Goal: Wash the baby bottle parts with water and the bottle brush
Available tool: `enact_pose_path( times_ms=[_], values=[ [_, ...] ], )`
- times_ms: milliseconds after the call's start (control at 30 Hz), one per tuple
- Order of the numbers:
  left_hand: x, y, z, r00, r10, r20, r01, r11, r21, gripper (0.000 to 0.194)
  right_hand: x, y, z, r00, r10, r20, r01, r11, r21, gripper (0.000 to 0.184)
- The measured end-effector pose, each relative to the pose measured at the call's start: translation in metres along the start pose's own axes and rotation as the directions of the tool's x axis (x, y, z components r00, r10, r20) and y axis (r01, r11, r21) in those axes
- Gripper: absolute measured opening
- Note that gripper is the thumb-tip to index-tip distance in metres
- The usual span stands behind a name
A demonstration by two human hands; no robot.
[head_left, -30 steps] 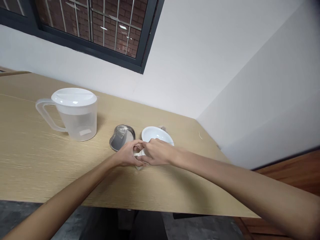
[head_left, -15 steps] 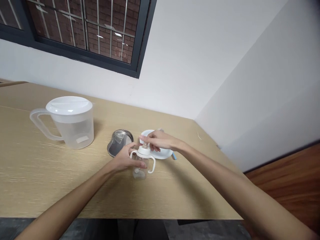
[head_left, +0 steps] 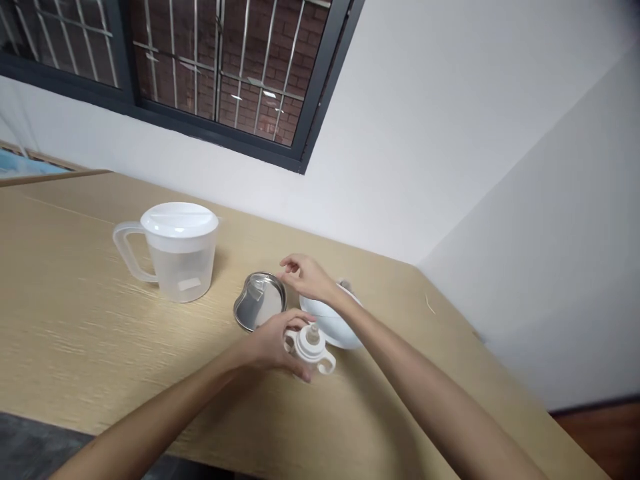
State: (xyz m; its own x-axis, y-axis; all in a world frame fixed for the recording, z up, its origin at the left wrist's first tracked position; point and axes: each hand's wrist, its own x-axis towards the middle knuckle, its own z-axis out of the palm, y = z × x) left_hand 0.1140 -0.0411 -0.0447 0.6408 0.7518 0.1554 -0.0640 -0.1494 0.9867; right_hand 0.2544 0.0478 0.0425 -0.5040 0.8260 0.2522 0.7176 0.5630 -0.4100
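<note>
My left hand [head_left: 280, 341] is wrapped round a baby bottle [head_left: 311, 348] with a white collar, two white side handles and a clear teat on top. The bottle tilts toward me, and its lower body is mostly hidden by my fingers. Beyond the bottle, my right hand [head_left: 306, 277] hovers between a kidney-shaped steel tray [head_left: 260, 303] and a white dish [head_left: 335, 327]. Its fingers are loosely bent and apart, with nothing visible in them. A small clear packet [head_left: 257, 288] lies in the tray. My right forearm covers part of the dish.
A translucent lidded jug [head_left: 183, 260] stands on the wooden table [head_left: 100, 347] at left, handle to the left. Behind the dish a small greyish item [head_left: 345, 285] shows. A thin pale strip [head_left: 430, 303] lies at right. A barred window [head_left: 215, 73] and white walls bound the table.
My right hand has left the teat and moved away, toward the steel tray. The left hand keeps hold of the bottle, now tipped more toward me. The camera view has turned left.
</note>
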Motion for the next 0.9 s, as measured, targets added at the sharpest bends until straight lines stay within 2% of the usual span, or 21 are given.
enact_pose_path(
  times_ms=[67, 133, 300, 533, 633, 767, 800, 833, 900],
  values=[
    [0.000, 0.002, -0.002, 1.000, 0.016, -0.006, -0.015, 0.999, 0.038, 0.096, 0.021, -0.001, 0.021, 0.991, -0.085, 0.107, 0.115, 0.945, -0.307, 0.037],
    [0.000, 0.002, -0.005, 1.000, 0.020, -0.017, -0.018, 0.997, 0.080, 0.096, 0.035, -0.001, 0.039, 0.982, -0.093, 0.162, 0.150, 0.908, -0.391, 0.045],
    [0.003, -0.004, -0.007, 0.999, 0.018, -0.037, -0.015, 0.996, 0.092, 0.095, 0.051, 0.006, 0.064, 0.970, -0.069, 0.234, 0.171, 0.876, -0.451, 0.049],
    [0.004, -0.007, -0.008, 0.999, -0.002, -0.036, 0.006, 0.994, 0.107, 0.095, 0.048, 0.009, 0.071, 0.976, -0.026, 0.215, 0.109, 0.916, -0.385, 0.035],
    [0.003, -0.008, -0.008, 0.999, -0.026, -0.038, 0.029, 0.994, 0.104, 0.096, 0.042, 0.008, 0.060, 0.988, 0.004, 0.153, 0.044, 0.950, -0.310, 0.037],
    [0.003, -0.009, -0.008, 0.999, -0.024, -0.034, 0.027, 0.997, 0.074, 0.094, 0.020, 0.013, 0.021, 0.998, 0.064, 0.014, -0.061, 0.990, -0.130, 0.054],
    [0.003, -0.010, -0.008, 0.999, -0.025, -0.042, 0.027, 0.998, 0.063, 0.094, 0.010, 0.015, 0.009, 0.994, 0.102, -0.046, -0.097, 0.991, 0.092, 0.056],
    [0.004, -0.010, -0.007, 0.998, -0.028, -0.048, 0.030, 0.998, 0.055, 0.094, -0.002, 0.017, -0.002, 0.985, 0.149, -0.087, -0.118, 0.949, 0.292, 0.057],
    [0.005, -0.011, -0.007, 0.997, -0.035, -0.064, 0.038, 0.998, 0.051, 0.093, -0.030, 0.019, -0.021, 0.961, 0.232, -0.150, -0.111, 0.821, 0.560, 0.056]
  ],
)
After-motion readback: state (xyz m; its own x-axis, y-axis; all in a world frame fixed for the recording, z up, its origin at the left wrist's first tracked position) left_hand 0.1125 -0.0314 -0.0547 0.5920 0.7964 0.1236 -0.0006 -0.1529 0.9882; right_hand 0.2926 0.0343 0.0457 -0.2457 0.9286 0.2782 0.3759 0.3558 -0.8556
